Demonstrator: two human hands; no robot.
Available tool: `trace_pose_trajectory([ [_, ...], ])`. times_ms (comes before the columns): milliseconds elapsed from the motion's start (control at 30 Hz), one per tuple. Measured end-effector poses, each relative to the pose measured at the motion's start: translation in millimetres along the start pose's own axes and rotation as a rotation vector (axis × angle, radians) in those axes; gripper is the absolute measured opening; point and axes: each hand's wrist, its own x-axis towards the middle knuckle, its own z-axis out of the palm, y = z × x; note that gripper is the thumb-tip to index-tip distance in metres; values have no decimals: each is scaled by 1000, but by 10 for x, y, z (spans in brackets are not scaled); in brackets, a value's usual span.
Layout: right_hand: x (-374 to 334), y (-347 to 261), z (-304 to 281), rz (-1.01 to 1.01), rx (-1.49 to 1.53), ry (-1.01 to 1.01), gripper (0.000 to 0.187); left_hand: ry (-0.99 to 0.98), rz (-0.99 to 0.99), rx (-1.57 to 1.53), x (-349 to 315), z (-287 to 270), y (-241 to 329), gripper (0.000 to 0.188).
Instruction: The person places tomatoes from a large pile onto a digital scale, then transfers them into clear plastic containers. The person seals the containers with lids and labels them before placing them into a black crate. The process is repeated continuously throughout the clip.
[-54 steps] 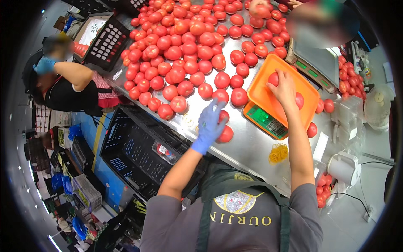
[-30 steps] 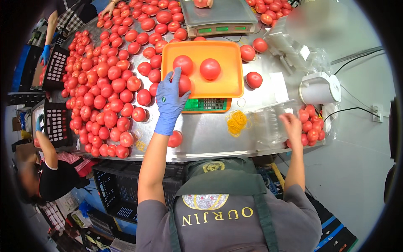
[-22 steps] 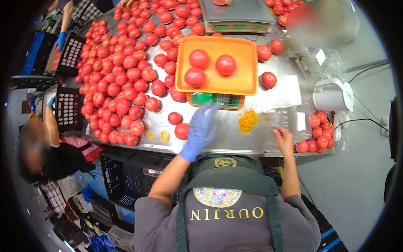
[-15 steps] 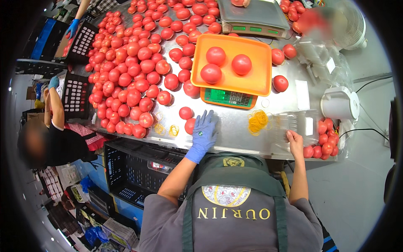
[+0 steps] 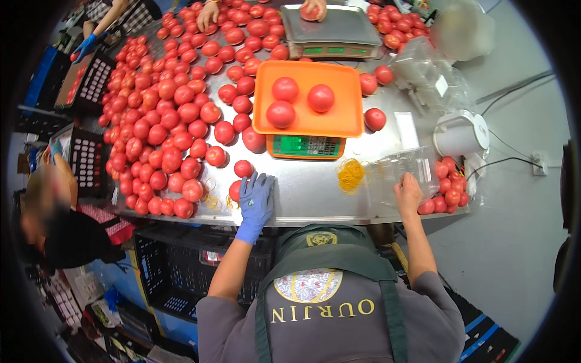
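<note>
My left hand [image 5: 256, 199], in a blue glove, lies on the metal table [image 5: 308, 202] near its front edge, fingers stretched out. Right beside those fingers sits a tomato [image 5: 234, 190], partly hidden by the glove. Bare, my right hand [image 5: 408, 195] pinches the near edge of a clear plastic box [image 5: 387, 175] on the right of the table. Ahead, an orange tray [image 5: 348, 100] bearing three large tomatoes [image 5: 321, 98] rests on a green-lit scale [image 5: 307, 146]. Yellow rubber bands [image 5: 350, 176] lie in a heap between the scale and the box.
Loose tomatoes [image 5: 157, 133] cover the left of the table. A second scale [image 5: 330, 33] stands at the far side, where a co-worker's hand [image 5: 315, 8] holds a tomato. Stacked clear boxes [image 5: 433, 75], a white container [image 5: 461, 133] and bagged tomatoes [image 5: 449, 187] line the right.
The whole view has shifted, so the table appears further left. A co-worker's other hand now shows among the far tomatoes. My two hands keep nearly the same places.
</note>
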Motion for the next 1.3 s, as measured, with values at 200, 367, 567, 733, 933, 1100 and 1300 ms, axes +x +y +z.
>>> trace_pose_trajectory([
  [200, -92, -955, -571, -324, 321, 0, 13, 38, -57, -781, 29, -210, 580, 53],
  [367, -553, -1276, 206, -722, 420, -637, 17, -36, -408, -1355, 59, -56, 862, 69],
  [567, 918, -465, 77, 142, 747, -307, 19, 120, -663, -1179, -317, 417, 597, 67],
  [733, 1511, 1485, 1241, 363, -120, -353, 26, 386, -664, -1204, -354, 491, 434, 69],
  [933, 1731, 1295, 1274, 339, 256, -199, 21, 371, -660, -1036, -439, 390, 383, 80],
  [1100, 1055, -715, 153, -264, 765, -114, 16, 352, -614, -1165, -398, 526, 448, 66],
  [1300, 9, -1325, 757, -819, 506, -538, 26, 467, -545, -1393, -170, 653, 406, 58],
])
